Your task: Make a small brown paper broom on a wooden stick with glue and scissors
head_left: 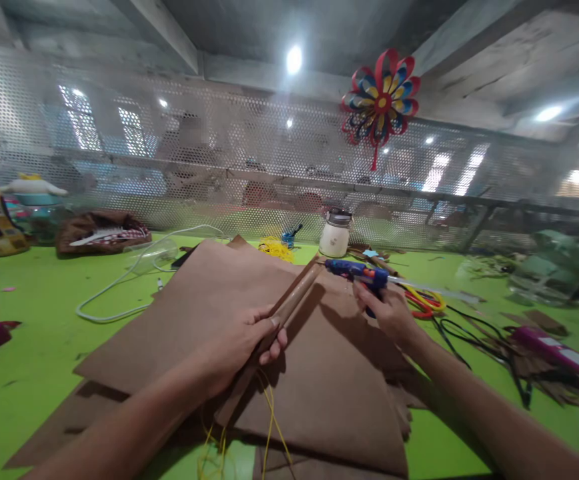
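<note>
My left hand [262, 333] is closed around a rolled brown paper tube [297, 293], held at a slant with its far end up and to the right. In my right hand [382, 303] is a blue glue gun [354, 269], a clear glue stick [434, 287] poking out of its back. The gun's nozzle is at the far end of the tube; whether it touches cannot be made out. Beneath both hands lie large brown paper sheets [169, 333]. Yellow string [272, 413] hangs below the tube near my left hand.
On the green table [34, 287] stand a white jar [334, 237], yellow string [276, 248] and a brown bag [102, 233]. A white cable [114, 317] curves at the left. Black cords [462, 333] and a magenta object [559, 353] lie right. Behind is a perforated metal screen [194, 160].
</note>
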{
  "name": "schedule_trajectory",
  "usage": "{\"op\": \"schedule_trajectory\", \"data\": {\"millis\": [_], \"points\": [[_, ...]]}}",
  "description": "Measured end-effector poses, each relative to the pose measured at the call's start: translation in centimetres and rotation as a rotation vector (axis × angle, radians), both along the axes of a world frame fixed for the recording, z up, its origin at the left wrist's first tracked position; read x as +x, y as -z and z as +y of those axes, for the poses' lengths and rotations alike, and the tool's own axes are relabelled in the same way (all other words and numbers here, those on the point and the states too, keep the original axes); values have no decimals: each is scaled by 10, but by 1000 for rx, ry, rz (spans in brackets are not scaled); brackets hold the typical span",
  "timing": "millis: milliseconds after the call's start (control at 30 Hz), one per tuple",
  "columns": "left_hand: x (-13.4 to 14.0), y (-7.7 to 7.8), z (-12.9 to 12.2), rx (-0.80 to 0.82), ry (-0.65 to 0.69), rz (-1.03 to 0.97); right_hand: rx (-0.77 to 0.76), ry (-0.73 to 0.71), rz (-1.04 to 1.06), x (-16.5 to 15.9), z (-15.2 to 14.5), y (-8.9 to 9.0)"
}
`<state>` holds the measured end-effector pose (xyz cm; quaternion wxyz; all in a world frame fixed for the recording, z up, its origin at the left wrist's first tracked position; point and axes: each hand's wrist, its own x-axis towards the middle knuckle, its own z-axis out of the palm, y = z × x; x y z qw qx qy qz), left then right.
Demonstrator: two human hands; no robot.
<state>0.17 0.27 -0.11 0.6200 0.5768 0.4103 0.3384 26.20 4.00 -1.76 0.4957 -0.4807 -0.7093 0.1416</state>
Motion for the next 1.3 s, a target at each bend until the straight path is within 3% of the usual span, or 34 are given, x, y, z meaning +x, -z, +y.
{"op": "schedule_trajectory", "data": {"millis": [167,300,567,667,867,1133,1300], "points": [[0,-6,-2,-30,-22,-35,-150,-174,29,-17,-16,11],[-1,-10,-3,-21,-13,-57,-203,-207,-4,-23,-24,12],[0,-9,-3,-3,-29,-42,-16,24,9,-9,-12,0],[1,-9,-3,-5,-43,-42,-42,14,-14,-10,-15,-2],[-3,-5,-1,-10,-18,-20,-73,-150,11,-18,-24,-4],[0,-4,0,17,-21,3,-35,-27,-18,-9,-14,-5],[0,-3,-1,1,-19,5,-85,-62,-52,-17,-21,-2]]}}
